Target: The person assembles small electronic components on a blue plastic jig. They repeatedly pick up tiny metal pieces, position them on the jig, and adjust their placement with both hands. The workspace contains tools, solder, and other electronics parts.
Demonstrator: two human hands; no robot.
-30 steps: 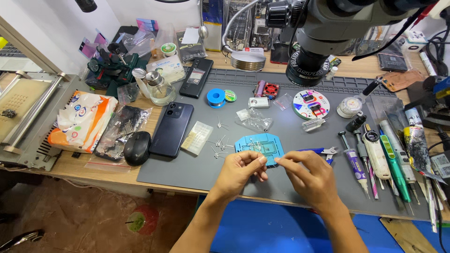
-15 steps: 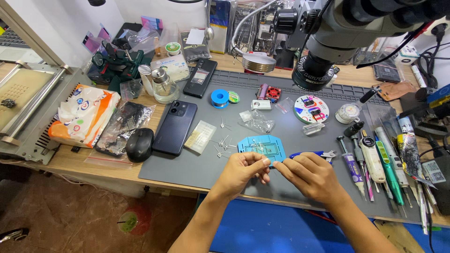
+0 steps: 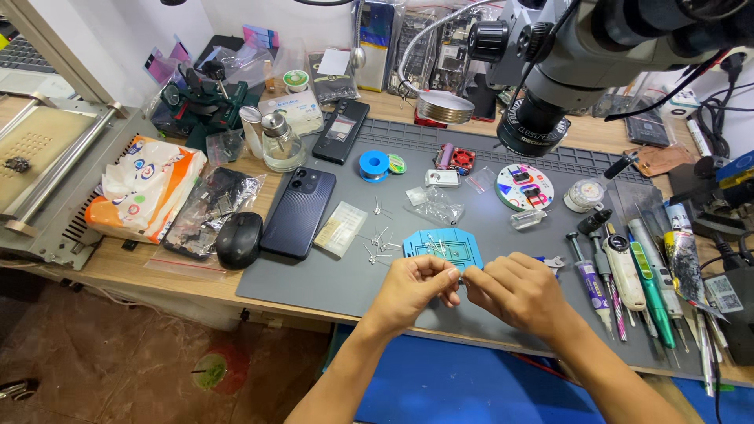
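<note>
My left hand [image 3: 416,284] and my right hand [image 3: 514,292] meet fingertip to fingertip over the grey work mat [image 3: 330,279], pinching something tiny between them that I cannot make out. Just beyond the fingers lies a small blue mat [image 3: 440,245] with several small metal parts on it. More small metal parts [image 3: 378,242] are scattered on the grey mat to its left. Both hands have their fingers curled closed.
A dark phone [image 3: 298,212], a black mouse [image 3: 239,239] and a plastic bag of parts [image 3: 208,208] lie at the left. A microscope [image 3: 565,71] hangs over the back right. Several pens and tools [image 3: 628,275] line the right side. A solder spool [image 3: 372,166] sits behind.
The camera has drifted, so the bench sits a little differently in view. Both hands stay together in front of the blue mat, fingers still pinched.
</note>
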